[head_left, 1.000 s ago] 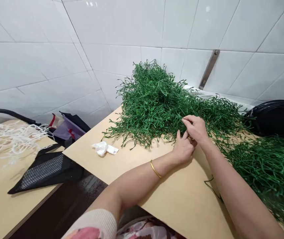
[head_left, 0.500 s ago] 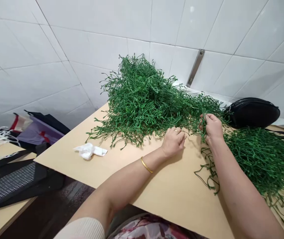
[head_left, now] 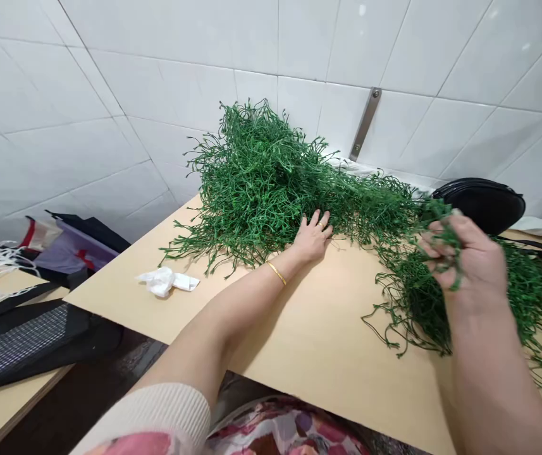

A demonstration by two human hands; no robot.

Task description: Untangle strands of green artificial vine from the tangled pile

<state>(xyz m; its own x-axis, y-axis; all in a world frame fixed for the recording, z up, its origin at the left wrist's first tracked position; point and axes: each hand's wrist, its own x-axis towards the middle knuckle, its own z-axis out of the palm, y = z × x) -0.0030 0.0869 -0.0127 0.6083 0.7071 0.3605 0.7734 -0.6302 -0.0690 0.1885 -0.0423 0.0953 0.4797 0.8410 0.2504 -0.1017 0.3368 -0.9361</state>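
Note:
A big heap of thin green plastic-looking stems (head_left: 261,183) with small branching tips lies on the wooden table (head_left: 308,335) against the wall. My left hand (head_left: 312,239), wearing a ring, rests at the heap's front edge with its fingers spread. On the right, my right hand (head_left: 470,259) is raised above a second green pile (head_left: 536,284), its fingers curled around a bunch of green stems (head_left: 449,243). That hand is slightly blurred. Loose stems trail from the right pile onto the table.
A black bag (head_left: 479,205) stands behind the right pile. Crumpled white tissue (head_left: 161,281) lies at the table's left. A metal bracket (head_left: 365,123) is fixed to the tiled wall. Left of the table are white strands (head_left: 0,265) and dark fabric (head_left: 19,347).
My right hand has moved right and nearer, carrying stems from the heap's edge to over the right pile. My left hand has shifted forward to the heap and its fingers have spread.

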